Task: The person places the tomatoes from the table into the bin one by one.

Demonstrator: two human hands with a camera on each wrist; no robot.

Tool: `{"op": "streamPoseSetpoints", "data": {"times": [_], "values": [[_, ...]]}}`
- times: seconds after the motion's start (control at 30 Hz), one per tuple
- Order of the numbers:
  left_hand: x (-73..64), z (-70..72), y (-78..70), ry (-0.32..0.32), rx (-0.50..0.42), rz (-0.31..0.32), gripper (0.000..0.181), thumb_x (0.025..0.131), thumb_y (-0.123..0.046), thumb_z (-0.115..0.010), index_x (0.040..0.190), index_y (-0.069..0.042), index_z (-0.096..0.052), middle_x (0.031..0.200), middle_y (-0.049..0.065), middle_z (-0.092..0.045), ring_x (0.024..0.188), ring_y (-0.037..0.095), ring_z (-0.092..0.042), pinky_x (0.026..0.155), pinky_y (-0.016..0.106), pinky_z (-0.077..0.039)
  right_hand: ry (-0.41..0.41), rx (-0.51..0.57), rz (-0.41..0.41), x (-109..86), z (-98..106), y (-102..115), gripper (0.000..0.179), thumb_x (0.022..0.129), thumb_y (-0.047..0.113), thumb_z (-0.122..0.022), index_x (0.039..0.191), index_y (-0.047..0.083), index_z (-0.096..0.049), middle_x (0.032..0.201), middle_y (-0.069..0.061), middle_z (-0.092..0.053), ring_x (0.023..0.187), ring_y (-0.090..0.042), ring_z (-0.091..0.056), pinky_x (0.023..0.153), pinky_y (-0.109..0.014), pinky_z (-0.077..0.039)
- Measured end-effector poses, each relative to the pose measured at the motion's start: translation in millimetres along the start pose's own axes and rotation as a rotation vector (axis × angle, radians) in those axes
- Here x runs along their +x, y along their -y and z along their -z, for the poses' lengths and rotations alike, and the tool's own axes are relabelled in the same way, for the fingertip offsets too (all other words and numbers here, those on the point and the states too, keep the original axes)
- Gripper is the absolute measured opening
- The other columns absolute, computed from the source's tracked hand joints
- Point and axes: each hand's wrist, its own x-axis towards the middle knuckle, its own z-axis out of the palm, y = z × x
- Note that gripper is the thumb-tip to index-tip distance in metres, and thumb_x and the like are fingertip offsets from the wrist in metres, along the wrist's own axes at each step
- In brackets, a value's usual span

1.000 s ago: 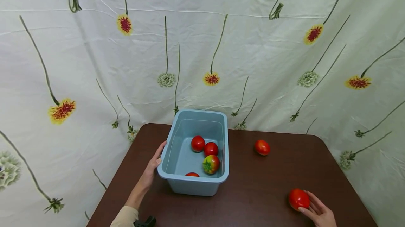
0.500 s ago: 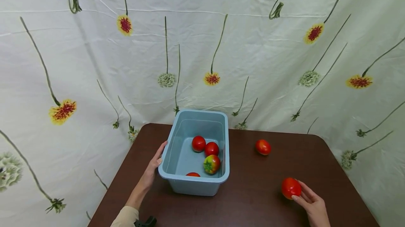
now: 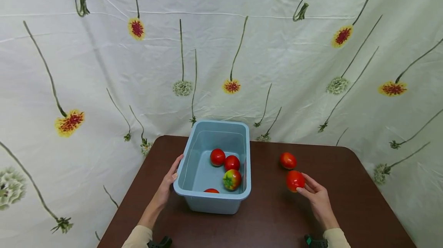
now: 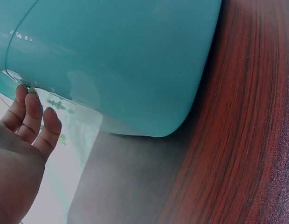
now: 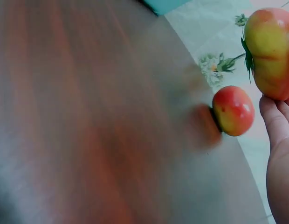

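A: Largest first, please.
B: Cloth (image 3: 207,52), one, floral, hung behind. Table (image 3: 273,217), one, dark brown, bearing the stock. Tub (image 3: 212,205), one, pale blue, left of the table's middle.
A: Attended?
B: By the left hand (image 3: 169,180): fingers mostly extended, slightly bent, touching the tub's left side near the rim, not wrapped round it. Presumably a steadying touch.
A: And the right hand (image 3: 315,194)?
B: Thumb and fingers curved on a red tomato (image 3: 295,181), parted only to the fruit's width. Held from its right, which leaves the side facing the tub uncovered; it appears lifted.
A: Loose stock?
B: Second tomato (image 3: 287,160), on the table, just beyond the held one. Leaf end seemingly downward, perhaps a stable rest.
A: Contained?
B: Four: two red tomatoes (image 3: 217,157), one yellow-green tomato (image 3: 232,179), and a fourth tomato (image 3: 211,190) part-hidden by the near wall. The walls likely check rolling.
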Motion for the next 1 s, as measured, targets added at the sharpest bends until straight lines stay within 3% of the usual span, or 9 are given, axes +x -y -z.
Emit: {"op": "streamPoseSetpoints", "data": {"times": [0.23,0.57,0.73,1.0], "values": [[-2.0,-1.7,0.7,-0.006,-0.003,0.016,0.056,0.094,-0.026,-0.023,0.149,-0.025,-0.013,0.154,0.002,-0.016,0.130,0.018,-0.032,0.096,0.049,-0.027,0.085,-0.042,0.002,27.9,-12,8,0.061,0.082,0.012,-0.067,0.136,0.004,-0.042,0.109,0.019,-0.062,0.098,0.000,-0.062,0.080,-0.017,-0.048],[1.0,-0.7,0.8,-0.015,-0.004,0.013,0.055,0.094,-0.028,-0.023,0.148,-0.028,-0.013,0.154,0.001,-0.016,0.132,0.021,-0.029,0.097,0.052,-0.025,0.178,0.010,0.095,57.8,-54,50,0.060,0.081,0.009,-0.069,0.135,0.005,-0.045,0.116,0.011,-0.062,0.102,-0.005,-0.062,0.081,-0.021,-0.049],[1.4,-1.0,0.2,-0.019,0.000,0.019,0.055,0.094,-0.028,-0.023,0.148,-0.028,-0.014,0.154,0.000,-0.016,0.132,0.024,-0.028,0.096,0.053,-0.025,0.232,0.014,0.090,66.3,-77,66,0.060,0.080,0.011,-0.069,0.135,0.005,-0.045,0.119,0.008,-0.061,0.103,-0.006,-0.061,0.082,-0.023,-0.049],[-0.1,-0.2,0.2,-0.021,-0.004,0.031,0.056,0.093,-0.027,-0.024,0.149,-0.025,-0.013,0.154,0.000,-0.017,0.130,0.020,-0.031,0.097,0.051,-0.026,0.247,0.080,0.111,71.5,-112,83,0.061,0.079,0.008,-0.070,0.134,0.001,-0.044,0.115,0.004,-0.062,0.103,-0.010,-0.062,0.083,-0.024,-0.048]]}}
